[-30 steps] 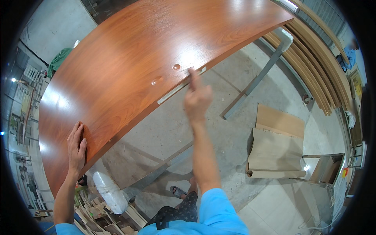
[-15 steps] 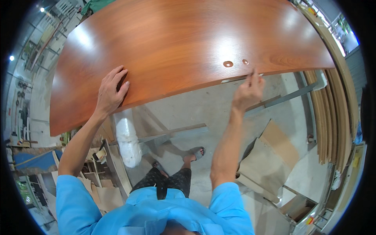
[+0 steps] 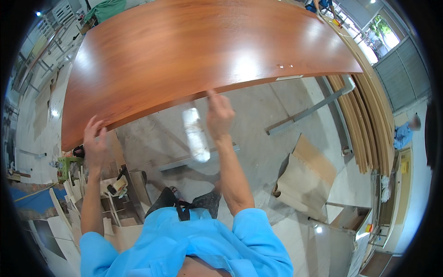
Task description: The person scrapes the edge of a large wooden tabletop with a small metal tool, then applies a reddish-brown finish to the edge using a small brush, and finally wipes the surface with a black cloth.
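A large glossy reddish-brown wooden door (image 3: pixel 184 51) lies flat in front of me at waist height. Two small holes are cut in its right part, and a pale slot (image 3: pixel 289 78) sits in the near edge. My right hand (image 3: pixel 220 113) is at the middle of that edge, fingers curled closed; whatever they hold, if anything, is hidden. Near the door's left front corner is my left hand (image 3: pixel 95 141), slightly blurred, its fingers loosely apart and holding nothing. Below the edge, between the hands, shows a white plastic-wrapped support (image 3: pixel 196 136).
Brown boards (image 3: pixel 364 124) are stacked at the right. Metal bars (image 3: pixel 304 111) run low under the door. Cardboard (image 3: pixel 307 180) lies on the floor at right, wood offcuts (image 3: pixel 117 203) at left. Another person (image 3: pixel 320 5) is at the far right corner, near a yellow object.
My right hand has moved left along the near edge, away from the holes. The left hand has shifted left, off the door's top toward its corner. My view has moved left too.
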{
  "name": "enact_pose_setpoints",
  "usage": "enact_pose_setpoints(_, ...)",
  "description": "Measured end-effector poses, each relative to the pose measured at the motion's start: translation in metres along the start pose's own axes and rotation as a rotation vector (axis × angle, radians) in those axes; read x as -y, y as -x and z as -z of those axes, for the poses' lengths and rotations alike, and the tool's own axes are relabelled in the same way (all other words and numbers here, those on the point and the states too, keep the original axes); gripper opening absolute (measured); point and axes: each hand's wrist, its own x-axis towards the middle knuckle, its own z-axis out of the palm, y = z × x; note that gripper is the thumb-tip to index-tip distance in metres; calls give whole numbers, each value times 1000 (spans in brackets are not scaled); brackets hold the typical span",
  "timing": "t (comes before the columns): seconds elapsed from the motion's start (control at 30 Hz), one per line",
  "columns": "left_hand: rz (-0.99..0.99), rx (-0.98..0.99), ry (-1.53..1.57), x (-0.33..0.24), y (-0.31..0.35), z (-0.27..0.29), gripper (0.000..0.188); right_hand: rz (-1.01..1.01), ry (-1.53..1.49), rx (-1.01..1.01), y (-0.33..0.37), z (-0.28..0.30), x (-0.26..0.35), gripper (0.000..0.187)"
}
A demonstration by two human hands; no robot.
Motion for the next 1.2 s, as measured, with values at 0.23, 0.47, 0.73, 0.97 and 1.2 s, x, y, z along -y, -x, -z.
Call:
enact_pose_setpoints(0.23, 685, -107, -27, 179, -10, 84, 40, -573, -82, -225, 11, 42, 11, 17)
enact_pose_setpoints(0.47, 568, 32, -319, 326, -36, 85, 64, -331, 302, -272, -54, 13, -39, 11)
enact_pose_setpoints(0.73, 1146, 17, 803, 351, -45, 69, 65, -350, 331, -117, -40, -25, 17, 9)
enact_pose_setpoints(0.97, 1175, 65, 927, 291, -60, 66, 66, -225, 305, 28, -33, -24, 51, 14)
enact_pose_setpoints(1.2, 1163, 135, 1030, 246, -66, 77, 68, -59, 275, -117, -18, -3, 91, 16)
